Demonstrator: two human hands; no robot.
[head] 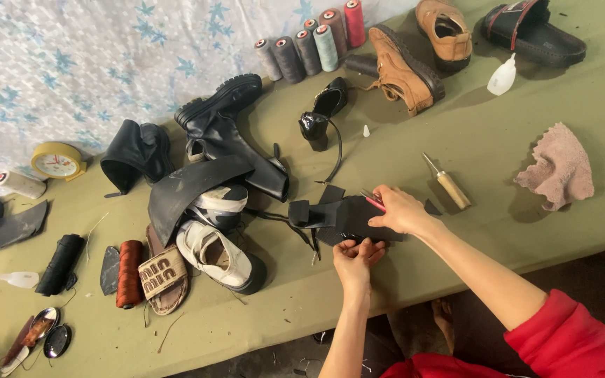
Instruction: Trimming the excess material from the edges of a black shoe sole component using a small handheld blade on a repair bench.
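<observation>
A flat black piece of leather or rubber (341, 213) lies near the front edge of the olive-green table (470, 140). My left hand (356, 257) grips its near edge. My right hand (399, 209) rests on its right side and holds a slim red-handled tool (372, 201) against it. Small black offcuts (330, 193) lie just behind the piece. A sleeve of red cloth covers my right upper arm.
A wooden-handled awl (446, 183) lies right of my hands, a pink rag (558, 168) farther right. Black boots (229, 129), white sneakers (218, 255), a sandal (162, 276) sit left. Thread cones (309, 42), tan shoes (407, 70), a glue bottle (502, 75) stand behind.
</observation>
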